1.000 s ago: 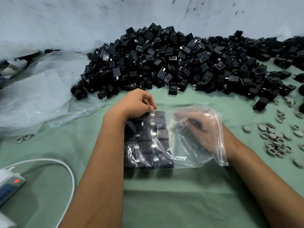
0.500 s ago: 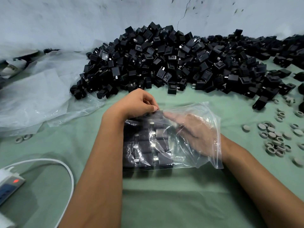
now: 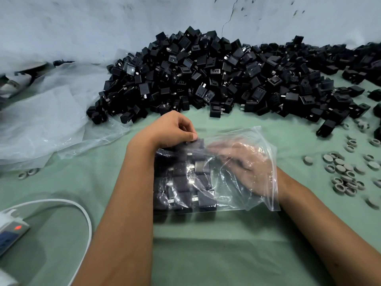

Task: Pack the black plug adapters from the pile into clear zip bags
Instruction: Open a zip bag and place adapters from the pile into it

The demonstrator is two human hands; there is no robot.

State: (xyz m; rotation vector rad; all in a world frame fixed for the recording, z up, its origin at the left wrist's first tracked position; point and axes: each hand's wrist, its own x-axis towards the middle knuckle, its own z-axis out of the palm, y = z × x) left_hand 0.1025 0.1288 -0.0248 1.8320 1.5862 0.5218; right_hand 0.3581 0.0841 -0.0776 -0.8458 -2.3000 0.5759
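A clear zip bag [image 3: 255, 195] lies on the green table, its mouth facing right. Several black plug adapters [image 3: 185, 182] sit in rows in its left half. My left hand [image 3: 171, 129] pinches the bag's far left corner from outside. Inside the bag, up to the wrist, my right hand [image 3: 245, 164] lies with fingers stretched toward the rows, seen through the plastic. I cannot tell whether it holds an adapter. A big pile of black plug adapters [image 3: 216, 77] lies behind against the wall.
Crumpled clear plastic sheeting [image 3: 47, 118] covers the table's left. Several grey round caps [image 3: 342, 172] are scattered at the right. A power strip [image 3: 10, 232] with a white cable [image 3: 82, 211] lies at the near left. A white wall stands behind the pile.
My right hand has pushed further left inside the bag, fingers now reaching the adapter rows. My left hand has shifted its pinch slightly on the bag's far corner.
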